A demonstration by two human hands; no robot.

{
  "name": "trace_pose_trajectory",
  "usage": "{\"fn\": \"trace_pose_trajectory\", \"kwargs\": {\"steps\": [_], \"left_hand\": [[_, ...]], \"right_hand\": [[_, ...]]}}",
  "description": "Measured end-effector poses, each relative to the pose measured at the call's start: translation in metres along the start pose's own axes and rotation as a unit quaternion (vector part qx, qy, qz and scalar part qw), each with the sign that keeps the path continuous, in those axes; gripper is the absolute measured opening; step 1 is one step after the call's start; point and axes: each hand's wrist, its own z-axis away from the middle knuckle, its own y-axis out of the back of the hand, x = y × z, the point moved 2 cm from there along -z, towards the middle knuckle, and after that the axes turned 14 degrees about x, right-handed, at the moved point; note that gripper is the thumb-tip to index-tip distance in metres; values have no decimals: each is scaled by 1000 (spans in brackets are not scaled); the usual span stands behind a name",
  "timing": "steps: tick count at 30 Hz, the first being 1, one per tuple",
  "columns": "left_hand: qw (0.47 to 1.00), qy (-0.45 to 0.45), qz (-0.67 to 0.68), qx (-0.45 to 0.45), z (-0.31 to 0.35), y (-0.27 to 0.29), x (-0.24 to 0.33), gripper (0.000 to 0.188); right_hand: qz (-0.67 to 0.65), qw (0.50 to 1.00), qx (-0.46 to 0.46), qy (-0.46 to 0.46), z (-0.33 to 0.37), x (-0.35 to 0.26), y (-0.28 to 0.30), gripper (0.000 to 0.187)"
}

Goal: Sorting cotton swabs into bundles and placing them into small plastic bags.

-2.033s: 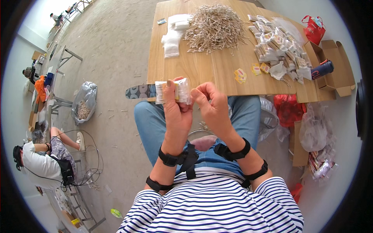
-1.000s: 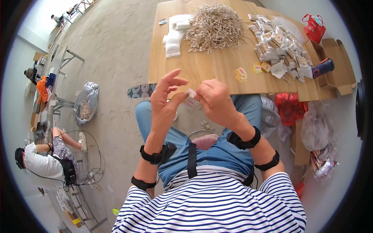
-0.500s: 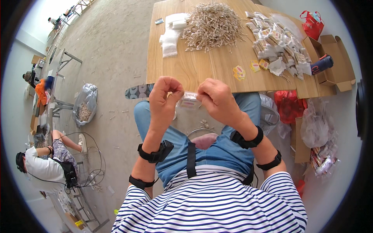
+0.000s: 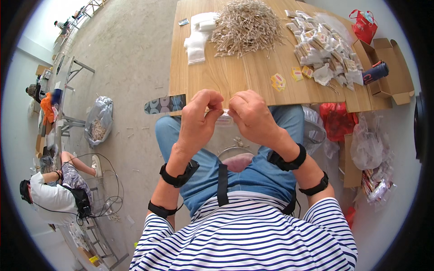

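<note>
Just off the table's near edge, a small clear plastic bag [image 4: 223,119] hangs between my two hands. My left hand [image 4: 201,118] pinches its top edge on the left, thumb against fingers. My right hand [image 4: 251,113] is closed on the same edge at the right, the fingertips of both hands close together. What lies inside the bag is mostly hidden by the fingers. Beyond the hands, a large heap of cotton swabs [image 4: 247,29] covers the far part of the table. Flat plastic bags [image 4: 196,50] are stacked to its left.
Filled packets [image 4: 318,45] lie piled on the wooden table [image 4: 217,77]'s right side, near yellow cards [image 4: 278,82]. A dark blue bottle [image 4: 375,72] rests on an open cardboard box [image 4: 394,67]. A swab-filled sack [image 4: 100,119] stands on the floor leftward; a person [image 4: 56,194] sits nearby.
My hands have drawn closer together along the bag's top edge, the left moving rightward. Less of the bag shows between them now.
</note>
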Motion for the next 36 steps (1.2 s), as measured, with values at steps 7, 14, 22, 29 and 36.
{"fn": "trace_pose_trajectory", "kwargs": {"steps": [7,14,22,29,36], "left_hand": [[999,-19,-39,-10,6,12,-20,26],[998,-47,-20,29,2,3,-6,30],[995,-48,-59,-65,3,-7,-14,29],[990,103,92,-12,5,-12,-50,41],[897,310,294,-115,29,-42,-82,31]], "right_hand": [[-51,994,-26,-98,7,12,7,6],[6,998,-38,-42,7,10,-11,8],[-21,996,-40,-74,12,17,-11,11],[-61,973,12,-224,16,35,7,8],[-144,943,-3,-298,13,45,4,18]]}}
